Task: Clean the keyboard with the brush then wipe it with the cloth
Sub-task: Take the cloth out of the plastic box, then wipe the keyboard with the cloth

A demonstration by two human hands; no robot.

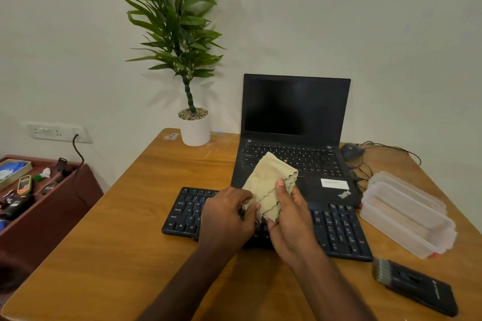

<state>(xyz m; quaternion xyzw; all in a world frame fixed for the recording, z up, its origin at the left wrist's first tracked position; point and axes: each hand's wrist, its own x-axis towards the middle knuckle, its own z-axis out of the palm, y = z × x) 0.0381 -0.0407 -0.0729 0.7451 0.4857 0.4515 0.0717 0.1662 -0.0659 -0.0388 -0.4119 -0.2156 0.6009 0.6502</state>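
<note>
Both forearms enter from the bottom edge and meet over the keyboard (336, 232). Right hand (290, 224) holds the beige cloth (271, 187), thumb laid across its scalloped edges, fingers curled behind the folds. Left hand (227, 219) pinches the cloth's lower left side, fingers curled in. Cloth is bunched and raised, held above the middle of the keyboard; whether it touches the keys cannot be told.

Keyboard: black, lies flat on the wooden table (125, 216), its middle hidden behind the hands. Brush (414, 285), black with a row of pale bristles, lies on the table right of the keyboard's near corner, apart from it.

Just behind the keyboard: open black laptop (296, 122), screen dark. Right of it, a stack of clear plastic containers (407, 214); behind those, a black mouse (350, 151) with trailing cable. Potted plant (194, 122) in a white pot stands at the table's far left corner. Low red-brown shelf (39, 206) with small items sits left of the table.
</note>
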